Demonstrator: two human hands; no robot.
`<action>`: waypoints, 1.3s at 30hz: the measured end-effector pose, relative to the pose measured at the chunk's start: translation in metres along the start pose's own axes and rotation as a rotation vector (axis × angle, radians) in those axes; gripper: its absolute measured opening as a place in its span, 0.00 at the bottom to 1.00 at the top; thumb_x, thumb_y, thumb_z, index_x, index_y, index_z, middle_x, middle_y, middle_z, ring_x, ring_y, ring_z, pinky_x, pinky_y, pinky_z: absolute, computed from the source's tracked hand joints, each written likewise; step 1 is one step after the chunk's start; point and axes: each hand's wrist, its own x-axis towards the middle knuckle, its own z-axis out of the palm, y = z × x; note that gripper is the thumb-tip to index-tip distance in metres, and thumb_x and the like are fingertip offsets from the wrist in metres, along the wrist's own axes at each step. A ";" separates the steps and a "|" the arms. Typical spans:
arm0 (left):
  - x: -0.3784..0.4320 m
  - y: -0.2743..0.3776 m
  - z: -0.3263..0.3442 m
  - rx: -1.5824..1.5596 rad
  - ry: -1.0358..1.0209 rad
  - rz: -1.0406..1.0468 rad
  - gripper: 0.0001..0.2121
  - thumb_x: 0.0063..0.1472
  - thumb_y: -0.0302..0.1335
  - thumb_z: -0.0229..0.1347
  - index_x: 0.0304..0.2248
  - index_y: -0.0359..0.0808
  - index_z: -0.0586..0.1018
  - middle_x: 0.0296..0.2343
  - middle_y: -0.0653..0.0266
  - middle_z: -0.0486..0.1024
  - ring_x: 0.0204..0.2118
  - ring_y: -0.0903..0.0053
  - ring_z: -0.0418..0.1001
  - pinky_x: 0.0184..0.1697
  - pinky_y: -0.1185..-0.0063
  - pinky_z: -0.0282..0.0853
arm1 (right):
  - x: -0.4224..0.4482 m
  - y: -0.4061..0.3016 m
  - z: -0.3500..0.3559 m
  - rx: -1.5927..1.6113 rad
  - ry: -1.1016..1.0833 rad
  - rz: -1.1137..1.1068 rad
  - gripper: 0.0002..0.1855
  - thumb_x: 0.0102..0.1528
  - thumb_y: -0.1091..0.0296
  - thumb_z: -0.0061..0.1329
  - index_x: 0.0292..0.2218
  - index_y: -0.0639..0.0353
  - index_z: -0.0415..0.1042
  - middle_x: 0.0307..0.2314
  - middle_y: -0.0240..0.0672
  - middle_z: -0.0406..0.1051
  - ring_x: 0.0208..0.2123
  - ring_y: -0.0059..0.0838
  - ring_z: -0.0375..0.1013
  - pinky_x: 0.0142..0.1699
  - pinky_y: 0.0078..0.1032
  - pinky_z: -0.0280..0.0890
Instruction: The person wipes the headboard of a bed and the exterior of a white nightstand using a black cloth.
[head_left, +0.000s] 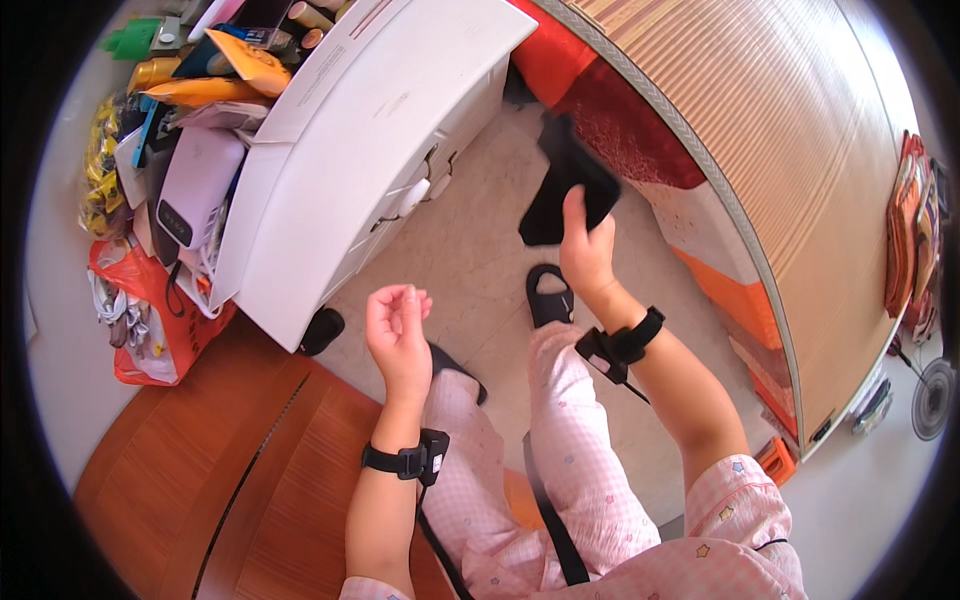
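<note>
Black socks or similar folded black cloth (570, 187) hang from my right hand (589, 244), pinched between thumb and fingers above the floor. My left hand (399, 330) is held palm up with its fingers curled and nothing visible in it, near the front of a white drawer cabinet (360, 142). Each wrist wears a black strap with a small black box. Below my hands are dark slippers (550, 300) on my feet.
A bed with a striped mat (810, 247) stands on the right. Pouches, a white device (199, 187) and other items crowd the cabinet's left side, beside a red plastic bag (172, 330). A reddish-brown wooden surface (262, 465) is at lower left. Another dark shoe (322, 331) sits by the cabinet.
</note>
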 end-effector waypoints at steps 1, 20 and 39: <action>0.008 -0.002 0.009 0.021 -0.012 0.107 0.06 0.61 0.26 0.48 0.34 0.32 0.68 0.29 0.63 0.71 0.32 0.81 0.70 0.38 0.83 0.68 | 0.019 -0.007 0.002 0.137 0.078 0.009 0.20 0.58 0.65 0.39 0.48 0.70 0.60 0.33 0.37 0.69 0.34 0.24 0.65 0.42 0.20 0.60; 0.124 -0.112 -0.040 0.871 0.219 1.870 0.12 0.56 0.41 0.52 0.36 0.47 0.67 0.39 0.69 0.57 0.46 0.70 0.55 0.48 0.63 0.56 | 0.074 0.100 0.125 -0.334 -0.252 -1.378 0.31 0.33 0.56 0.52 0.44 0.32 0.69 0.55 0.21 0.54 0.60 0.46 0.41 0.58 0.59 0.21; 0.130 -0.100 0.014 0.747 0.250 1.756 0.13 0.49 0.34 0.58 0.34 0.45 0.69 0.39 0.65 0.56 0.45 0.65 0.54 0.49 0.62 0.54 | 0.149 -0.024 0.049 -0.400 0.288 -1.239 0.19 0.35 0.76 0.51 0.34 0.56 0.73 0.36 0.38 0.70 0.45 0.47 0.62 0.50 0.37 0.56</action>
